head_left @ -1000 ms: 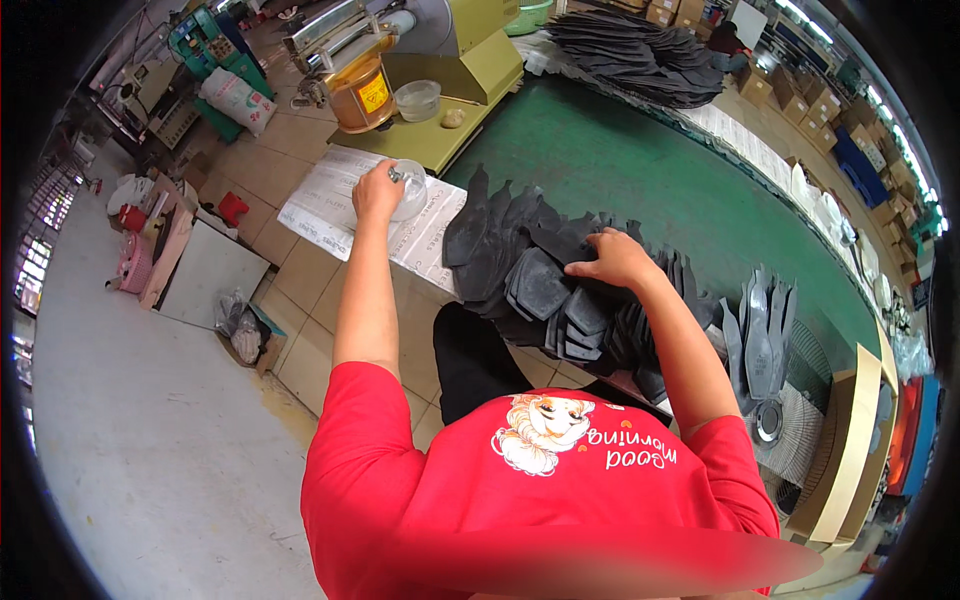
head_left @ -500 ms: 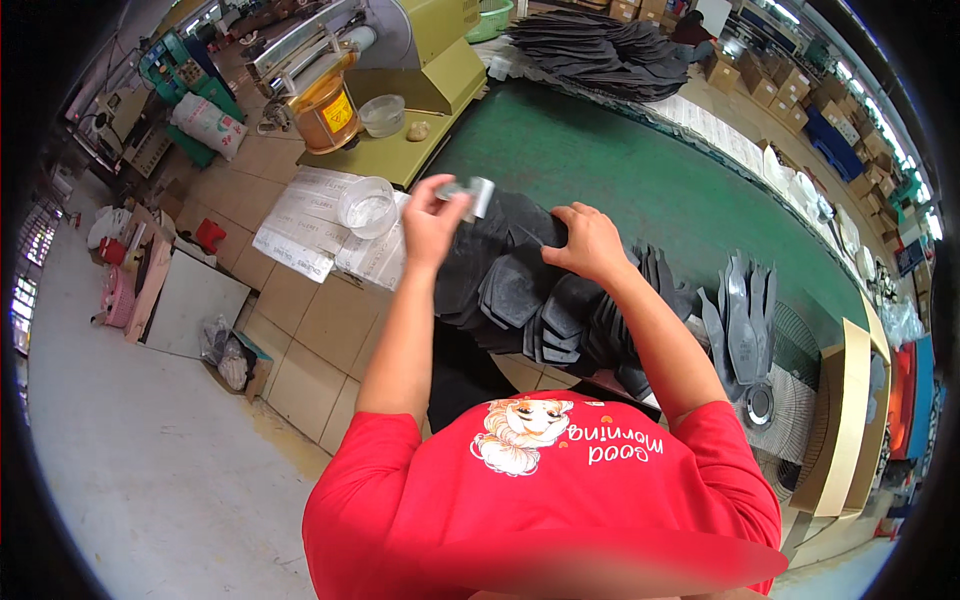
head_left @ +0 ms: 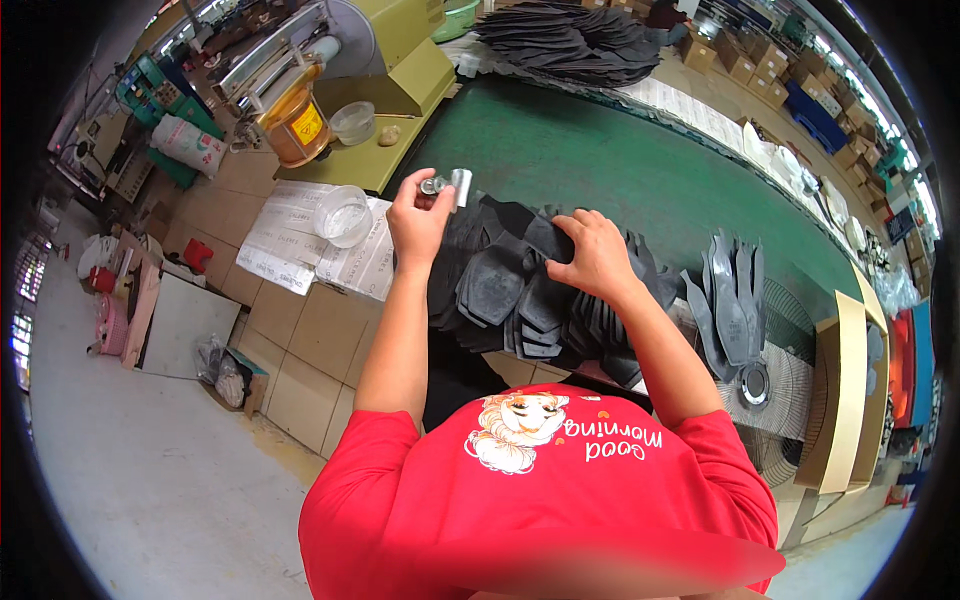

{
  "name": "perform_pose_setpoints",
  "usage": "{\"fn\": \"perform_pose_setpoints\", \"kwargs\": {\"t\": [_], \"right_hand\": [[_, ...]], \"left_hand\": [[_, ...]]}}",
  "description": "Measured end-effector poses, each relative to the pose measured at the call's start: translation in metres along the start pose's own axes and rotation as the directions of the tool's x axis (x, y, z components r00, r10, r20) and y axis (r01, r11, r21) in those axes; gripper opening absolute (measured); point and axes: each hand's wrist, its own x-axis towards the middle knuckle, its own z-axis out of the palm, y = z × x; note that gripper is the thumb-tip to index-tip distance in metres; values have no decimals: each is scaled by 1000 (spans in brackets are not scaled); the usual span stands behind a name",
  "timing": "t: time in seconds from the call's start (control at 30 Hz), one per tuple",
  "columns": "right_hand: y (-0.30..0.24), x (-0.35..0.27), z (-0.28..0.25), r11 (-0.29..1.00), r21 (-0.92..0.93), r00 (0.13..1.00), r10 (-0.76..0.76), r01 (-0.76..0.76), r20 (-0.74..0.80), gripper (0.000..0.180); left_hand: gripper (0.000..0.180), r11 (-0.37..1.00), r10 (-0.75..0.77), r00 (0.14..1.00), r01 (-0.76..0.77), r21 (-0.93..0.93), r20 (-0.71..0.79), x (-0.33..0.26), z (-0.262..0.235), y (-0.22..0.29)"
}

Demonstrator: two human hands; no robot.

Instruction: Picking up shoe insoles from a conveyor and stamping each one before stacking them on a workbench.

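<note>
My left hand (head_left: 417,222) is raised over the left end of a row of black shoe-sole-shaped sheets, its fingers closed on a small silver tool. The silver tool (head_left: 460,188) ends in a shiny cylinder, and its handle is partly hidden by my fingers. To the right, my right hand (head_left: 594,254) reaches down with thumb and fingers closed about the edge of a black sheet (head_left: 548,238). Below it, overlapping black sheets (head_left: 494,284) lie fanned in several bunches along the near edge of the green table (head_left: 540,145).
A clear round tub (head_left: 342,216) stands on pale cardboard at left. Behind it is an olive machine (head_left: 405,85) with an amber cylinder (head_left: 294,125). More black pieces (head_left: 735,305) stand at right, near an open carton (head_left: 838,390). A large dark stack (head_left: 570,42) lies at the far end.
My left hand has turned the silver tool so that its cylinder shows more plainly. My right hand stays at the black sheets, its fingers shifted slightly. The whole view has moved a little.
</note>
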Motion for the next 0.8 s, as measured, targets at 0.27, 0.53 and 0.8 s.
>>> {"fn": "perform_pose_setpoints", "kwargs": {"t": [0.27,0.53,0.8], "right_hand": [[-4,-14,-3,1000,-10,1000,-14,14,1,55],[42,-60,-45,961,120,943,269,-249,-195,54],[189,-157,-112,418,-62,399,798,-906,-451,66]], "left_hand": [[34,997,76,941,-78,-6,329,-27,23,31],[31,973,-82,978,120,-198,190,-1,1,-39],[29,884,-274,946,318,-342,171,-18,-21,-49]]}}
